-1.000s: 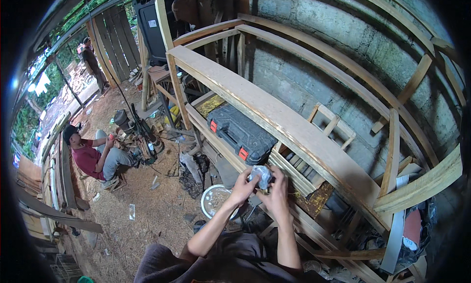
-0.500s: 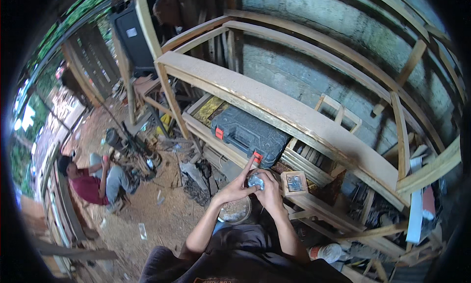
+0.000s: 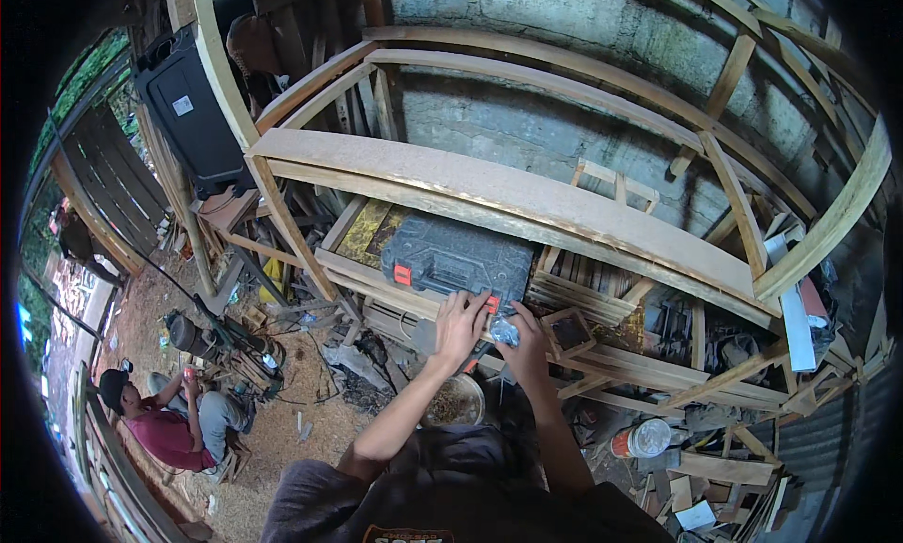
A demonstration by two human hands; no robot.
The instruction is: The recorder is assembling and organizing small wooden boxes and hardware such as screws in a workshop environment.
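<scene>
My right hand [image 3: 525, 347] is closed around a crumpled, shiny clear plastic bag [image 3: 505, 331]; I cannot make out what is in it. My left hand [image 3: 459, 325] rests with fingers stretched out along the front of a black tool case [image 3: 461, 253], by its right red latch [image 3: 492, 304]. The case lies flat and closed on the lower part of a wooden frame. Just right of my right hand sits a small square wooden box [image 3: 570, 334], turned at an angle, its inside dark.
A long wooden plank [image 3: 489, 190] on the frame runs above the case. Below my hands stands a round bucket [image 3: 461, 400]. A white tub [image 3: 649, 438] and wood offcuts lie at right. A person in a red shirt [image 3: 169, 435] sits at left near a machine [image 3: 226, 341].
My left hand has come off the bag to the case front, while my right hand keeps the bag. The small box has turned, and metal pieces seen in it earlier no longer show.
</scene>
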